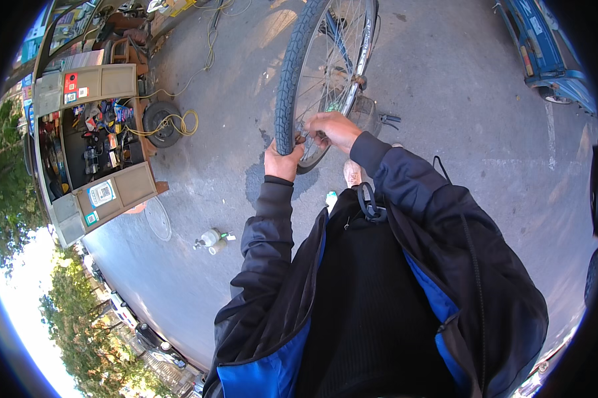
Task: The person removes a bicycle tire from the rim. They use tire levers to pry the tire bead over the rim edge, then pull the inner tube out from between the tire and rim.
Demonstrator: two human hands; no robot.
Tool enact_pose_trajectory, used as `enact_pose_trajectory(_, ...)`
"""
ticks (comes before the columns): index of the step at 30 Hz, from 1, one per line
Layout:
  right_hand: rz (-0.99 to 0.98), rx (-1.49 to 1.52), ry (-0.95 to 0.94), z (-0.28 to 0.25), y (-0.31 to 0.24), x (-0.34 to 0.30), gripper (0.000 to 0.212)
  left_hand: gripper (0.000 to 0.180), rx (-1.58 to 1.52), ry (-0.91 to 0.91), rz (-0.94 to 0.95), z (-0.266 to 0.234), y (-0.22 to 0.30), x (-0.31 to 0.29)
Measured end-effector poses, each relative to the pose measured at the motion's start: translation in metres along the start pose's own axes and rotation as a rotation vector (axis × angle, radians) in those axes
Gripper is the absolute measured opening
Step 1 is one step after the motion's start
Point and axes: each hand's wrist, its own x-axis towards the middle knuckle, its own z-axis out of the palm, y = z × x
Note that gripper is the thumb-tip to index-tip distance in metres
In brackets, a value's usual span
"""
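Note:
A bicycle wheel with a knobbly black tyre [289, 89] stands up in front of me at the top centre, its spokes and silver rim showing. My left hand [281, 164] is wrapped round the bottom of the tyre. Just to the right, my right hand [335, 130] reaches in beside the rim and spokes with its fingers curled together. What those fingers pinch, if anything, is too small to make out. Behind the wheel are a wire basket [366, 109] and a handlebar end with a lever [392, 121], partly covered by the wheel and my right hand.
At left stands an open tool cabinet [106, 189] crammed with tools and parts. Beside it lies a small wheel [159, 124] under a coiled yellow hose [187, 123]. Bottles [209, 239] sit on the ground at lower left. A blue vehicle [544, 50] occupies the upper right.

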Motion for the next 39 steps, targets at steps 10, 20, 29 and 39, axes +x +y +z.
enact_pose_trajectory(10,0.034,0.122,-0.059,0.008,0.008,0.000,0.013,0.031,-0.038,-0.017,-0.015,-0.001,-0.001,0.001)
enact_pose_trajectory(20,0.033,0.117,-0.056,0.009,0.013,0.000,0.018,0.029,-0.032,-0.013,-0.012,0.001,0.002,-0.001)
enact_pose_trajectory(29,-0.001,0.149,-0.039,0.011,0.006,-0.003,0.018,0.027,-0.124,-0.007,-0.014,0.004,0.005,-0.002)
enact_pose_trajectory(39,-0.021,0.207,0.059,0.005,0.004,0.002,0.011,0.025,0.041,0.083,0.007,0.003,0.001,-0.002)
